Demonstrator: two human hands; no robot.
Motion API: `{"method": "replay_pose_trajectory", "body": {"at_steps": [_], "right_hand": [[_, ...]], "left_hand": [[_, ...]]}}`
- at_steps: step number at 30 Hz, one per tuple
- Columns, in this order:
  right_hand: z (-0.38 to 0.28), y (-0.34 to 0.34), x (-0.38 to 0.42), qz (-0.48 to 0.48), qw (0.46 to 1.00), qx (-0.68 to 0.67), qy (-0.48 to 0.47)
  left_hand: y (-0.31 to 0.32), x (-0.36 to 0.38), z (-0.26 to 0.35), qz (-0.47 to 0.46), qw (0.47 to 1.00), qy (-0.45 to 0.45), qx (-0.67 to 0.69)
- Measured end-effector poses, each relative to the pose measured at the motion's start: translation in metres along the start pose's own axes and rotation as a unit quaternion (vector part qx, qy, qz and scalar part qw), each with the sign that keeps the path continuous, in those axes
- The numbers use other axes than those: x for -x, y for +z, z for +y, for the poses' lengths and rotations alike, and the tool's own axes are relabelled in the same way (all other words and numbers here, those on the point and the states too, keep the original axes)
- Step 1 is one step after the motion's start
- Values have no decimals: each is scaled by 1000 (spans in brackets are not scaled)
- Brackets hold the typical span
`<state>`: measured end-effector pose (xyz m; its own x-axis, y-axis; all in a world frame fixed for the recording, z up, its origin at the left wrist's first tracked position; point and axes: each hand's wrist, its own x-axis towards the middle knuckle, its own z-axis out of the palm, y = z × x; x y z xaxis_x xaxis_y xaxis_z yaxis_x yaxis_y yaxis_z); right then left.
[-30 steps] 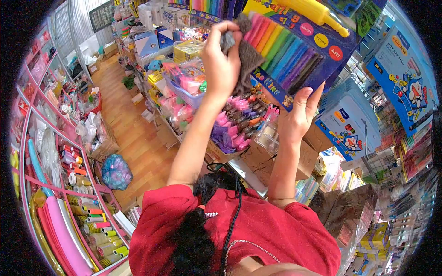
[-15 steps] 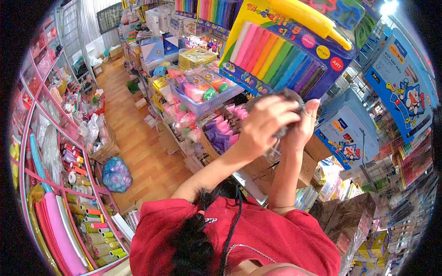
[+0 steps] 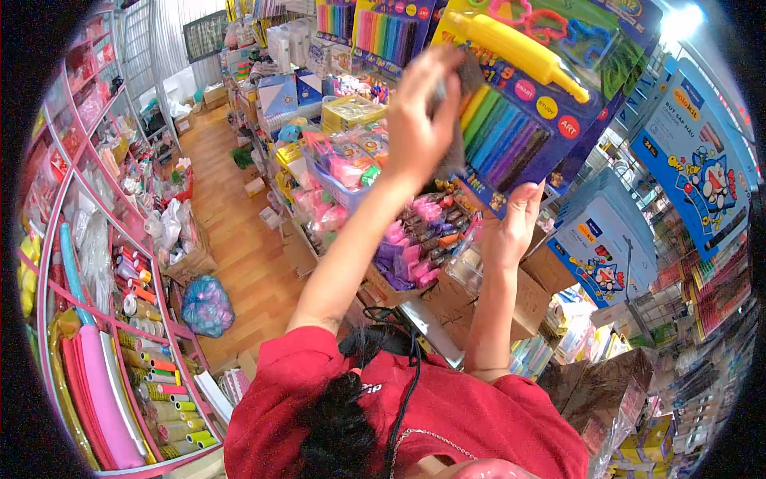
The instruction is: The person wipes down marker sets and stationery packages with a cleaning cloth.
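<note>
In the head view, my left hand (image 3: 423,120) is closed around a dark grey cloth (image 3: 461,120). The cloth lies against the left part of the front of a modelling clay pack (image 3: 511,132). This blue and yellow pack shows a row of coloured clay sticks, a yellow rolling pin (image 3: 523,49) and plastic cutters above it. At the pack's lower right corner is my right hand (image 3: 511,227), holding it with the thumb on the near side; its other fingers are partly hidden. The cloth and left hand cover the pack's left clay sticks.
More clay packs (image 3: 391,32) hang behind. Blue crayon packs (image 3: 690,152) hang at right. Below my arms are a basket of wrapped goods (image 3: 343,188) and cardboard boxes (image 3: 519,307). A pink-framed shelf (image 3: 120,327) with rolls stands left, beside the wooden floor (image 3: 247,263).
My left hand has moved up and left with the cloth, from the pack's bottom edge to its left side. My right hand has lowered slightly; the pack has shifted a little right.
</note>
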<state>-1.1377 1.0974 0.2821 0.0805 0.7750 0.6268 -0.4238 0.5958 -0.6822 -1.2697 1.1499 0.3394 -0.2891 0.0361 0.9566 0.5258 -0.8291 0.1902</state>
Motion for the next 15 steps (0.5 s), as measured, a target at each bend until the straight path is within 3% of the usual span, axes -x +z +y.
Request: {"method": "replay_pose_trajectory", "body": {"at_steps": [4,7,14,15], "right_hand": [[11,-10,-5,-6,995,82,-50],[11,-10,-6,6,999,48,-25],[17,-6,-8,3,1000,6,-15],[16,-4,-8,5,1000,-7,-18]], "left_hand": [[8,35,54,-135,984,87,74],[14,15,59,-133,978,158,35],[3,-10,22,-77,986,122,-88],[3,-8,13,-39,997,44,-55]]}}
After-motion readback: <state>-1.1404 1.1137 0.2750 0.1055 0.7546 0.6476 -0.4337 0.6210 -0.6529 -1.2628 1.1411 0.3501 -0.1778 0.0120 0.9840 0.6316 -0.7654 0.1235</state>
